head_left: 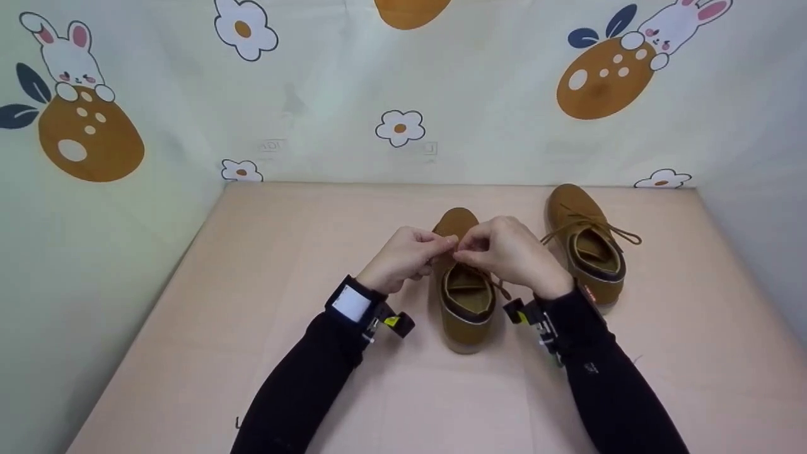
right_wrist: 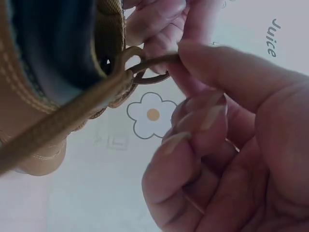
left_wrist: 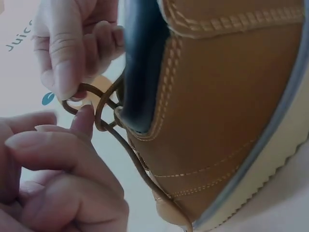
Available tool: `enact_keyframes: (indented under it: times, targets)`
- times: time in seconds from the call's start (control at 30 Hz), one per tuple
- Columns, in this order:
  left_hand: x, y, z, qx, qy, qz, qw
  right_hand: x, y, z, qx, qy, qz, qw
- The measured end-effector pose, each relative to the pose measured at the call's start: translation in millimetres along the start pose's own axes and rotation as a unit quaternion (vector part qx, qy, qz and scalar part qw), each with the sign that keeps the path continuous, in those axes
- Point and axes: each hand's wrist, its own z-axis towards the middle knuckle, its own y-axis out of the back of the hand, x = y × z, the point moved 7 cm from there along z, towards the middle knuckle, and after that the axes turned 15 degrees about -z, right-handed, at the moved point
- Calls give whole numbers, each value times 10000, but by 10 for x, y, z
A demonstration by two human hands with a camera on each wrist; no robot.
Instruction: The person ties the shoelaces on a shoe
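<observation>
A brown lace-up shoe (head_left: 465,337) stands on the table between both hands, its toe pointing away. At its lacing, my right hand (head_left: 509,252) pinches a loop of the brown shoelace (right_wrist: 72,108) between thumb and index finger. My left hand (head_left: 403,257) meets it from the other side, its fingertips at the same loop with the other fingers curled. In the left wrist view, crossed lace strands form a loose knot above the shoe's tongue, and one lace end (left_wrist: 140,164) hangs down along the side. Fingers partly cover the knot in the head view.
The matching brown shoe (head_left: 567,205) stands to the right near the back edge, its laces tied in a bow. Behind the pale pink table (head_left: 284,252) hangs a light cloth (head_left: 328,94) printed with flowers, rabbits and orange fruit.
</observation>
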Motion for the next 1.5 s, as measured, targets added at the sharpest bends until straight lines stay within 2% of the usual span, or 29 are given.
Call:
enact_keyframes:
  times: [0.17,0.33,0.43,0.67,0.87,1.0,1.13,1.3,1.4,1.5]
  targets:
    - [-4,-2,2,66,37,59,10000,1,31,-35,91,91,-184,9997]
    - [-23,4,-8,-12,-111,290,9995,-25,20,-75,248,-295,-1061,9936]
    - [-36,-1,-17,-132,-231,472,9985,-26,-12,-79,338,-361,-1402,9889]
    - [-107,-22,-44,-335,-695,1372,9875,-24,5,-116,311,-291,-1684,9848]
    - [-131,-9,-54,-392,-718,1519,9850,-16,-41,-113,515,-418,-1932,9789]
    - [-150,-7,-58,-399,-772,1494,9850,-14,-4,-117,367,-245,-1850,9817]
    - [-161,-7,-60,-419,-849,1557,9833,-46,64,-127,205,-26,-1540,9879]
    - [-163,-18,-56,-428,-920,1638,9813,-121,160,-99,-199,-69,-1001,9948]
    - [-165,-20,-57,-452,-962,1727,9792,-157,135,-43,-365,-49,-699,9969]
    - [-174,-19,-60,-505,-1040,1899,9750,-190,41,24,-328,5,-407,9986]
